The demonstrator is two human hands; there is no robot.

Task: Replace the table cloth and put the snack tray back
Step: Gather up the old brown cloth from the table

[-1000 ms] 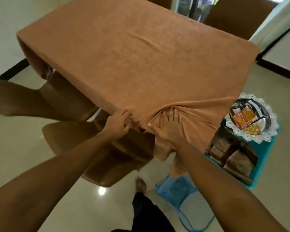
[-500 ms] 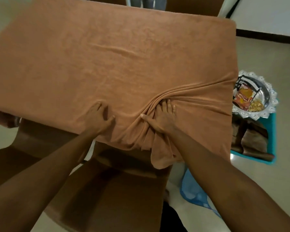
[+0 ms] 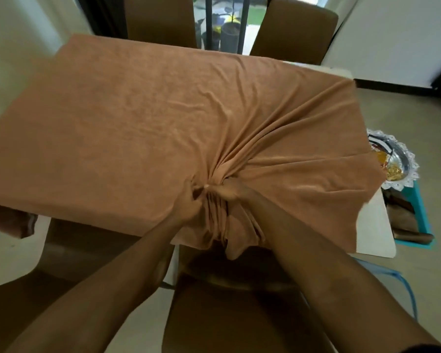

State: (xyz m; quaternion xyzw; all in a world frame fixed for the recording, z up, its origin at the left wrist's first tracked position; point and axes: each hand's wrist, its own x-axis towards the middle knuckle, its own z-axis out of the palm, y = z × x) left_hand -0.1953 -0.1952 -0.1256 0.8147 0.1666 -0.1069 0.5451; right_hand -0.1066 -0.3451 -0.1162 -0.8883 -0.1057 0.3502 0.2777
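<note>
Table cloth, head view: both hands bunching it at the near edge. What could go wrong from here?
1. The left hand and right hand gather the brown table cloth into one tight grip; a hard pull may drag the far side unevenly, since the white table top already shows bare at the right corners.
2. The snack tray sits just beyond the cloth's right edge on a teal bin; a swinging cloth could knock it.

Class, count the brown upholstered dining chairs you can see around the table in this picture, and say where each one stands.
4: two brown upholstered dining chairs at the far side, one left and one right; two at the near side, one left and one right, below the arms. Others may be hidden.
</note>
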